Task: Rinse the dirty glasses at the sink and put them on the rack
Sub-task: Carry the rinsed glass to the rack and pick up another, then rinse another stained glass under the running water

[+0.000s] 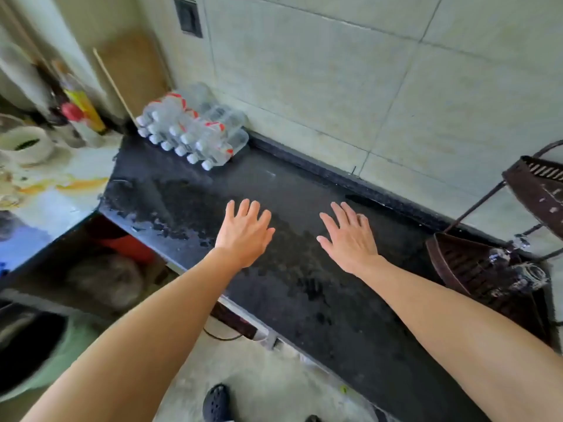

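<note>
A: Left grip status?
B: My left grip (243,236) is spread flat and holds nothing, over the wet desk (304,184).
A: Right grip? Task items?
B: My right grip (350,239) is likewise flat and empty. At 3 o'clock, the glasses (530,274) sit in the rack (457,263).

The left hand (243,233) and the right hand (350,239) were spread flat over the counter (304,184), side by side with a gap between them. Behind the left hand and a bit to its left, a pack of water bottles (192,132) lay on the counter against the wall (335,71). Right of the right hand stood the rack (457,263), with glasses (518,266) in its lower tray. Far left of the left hand was a table (61,196) with a bowl (26,144) on it. Under the hands, a shoe (217,403) was on the floor.
</note>
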Available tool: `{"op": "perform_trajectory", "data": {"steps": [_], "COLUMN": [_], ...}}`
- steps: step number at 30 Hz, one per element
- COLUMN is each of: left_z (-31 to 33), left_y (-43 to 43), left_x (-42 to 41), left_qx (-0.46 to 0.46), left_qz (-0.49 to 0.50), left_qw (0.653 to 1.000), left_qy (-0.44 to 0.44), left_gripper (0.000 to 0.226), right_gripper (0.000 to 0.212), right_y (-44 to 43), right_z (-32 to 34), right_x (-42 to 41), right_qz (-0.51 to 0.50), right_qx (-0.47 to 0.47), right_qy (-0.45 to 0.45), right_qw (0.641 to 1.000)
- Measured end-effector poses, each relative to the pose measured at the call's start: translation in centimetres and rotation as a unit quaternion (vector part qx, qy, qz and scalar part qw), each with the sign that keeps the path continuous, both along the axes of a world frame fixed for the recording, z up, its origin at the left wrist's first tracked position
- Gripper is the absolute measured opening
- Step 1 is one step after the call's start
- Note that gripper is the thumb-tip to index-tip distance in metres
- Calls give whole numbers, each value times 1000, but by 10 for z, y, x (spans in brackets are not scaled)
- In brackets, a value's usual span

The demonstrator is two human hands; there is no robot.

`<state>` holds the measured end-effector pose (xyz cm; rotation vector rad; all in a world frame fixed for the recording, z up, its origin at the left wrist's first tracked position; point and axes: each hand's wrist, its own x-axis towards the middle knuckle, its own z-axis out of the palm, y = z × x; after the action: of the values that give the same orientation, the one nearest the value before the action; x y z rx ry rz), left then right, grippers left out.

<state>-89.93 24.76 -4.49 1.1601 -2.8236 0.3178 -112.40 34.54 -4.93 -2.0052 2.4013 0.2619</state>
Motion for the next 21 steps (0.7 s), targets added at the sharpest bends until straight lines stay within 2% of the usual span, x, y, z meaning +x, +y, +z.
{"op": "perform_trajectory", "data": {"steps": [14,21], "left_z": [72,65], "left_y": [-114,-144], "left_x": [366,489], "left_qx": [-22,-11], "left_qz": [229,335], "left_qw": [973,942], "left_qy": [-30,3], "left_gripper": [44,42], "right_gripper": [59,55], "right_y": [-225,-305], "right_z": [46,49], "right_x": [330,452], "right_qz": [202,293], "right_qx": [-92,-116], "right_qy": [-42,-60], "right_qw": [974,947]}}
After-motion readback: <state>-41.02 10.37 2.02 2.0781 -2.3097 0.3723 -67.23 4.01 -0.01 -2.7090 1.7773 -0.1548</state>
